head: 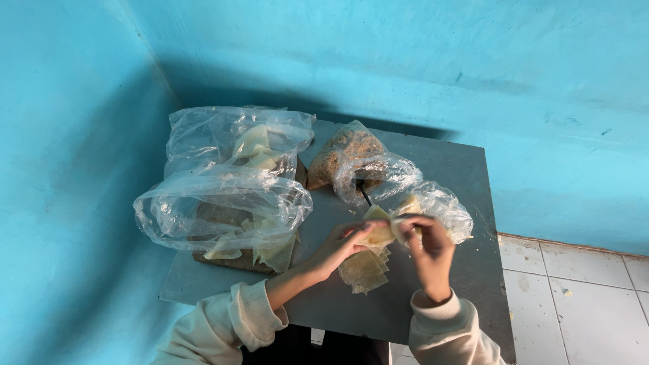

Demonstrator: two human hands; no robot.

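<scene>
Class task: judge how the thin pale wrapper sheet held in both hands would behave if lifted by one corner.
The pale wrapper sheet probably flops: it bends between the left hand and right hand. It looks thin and light, like the stack of sheets lying flat on the grey table. It may tear easily, so handle it gently.

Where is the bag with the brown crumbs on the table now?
In the head view, the bag of brown crumbs lies at the far middle of the grey table, right of the big clear bags and beyond the hands.
</scene>
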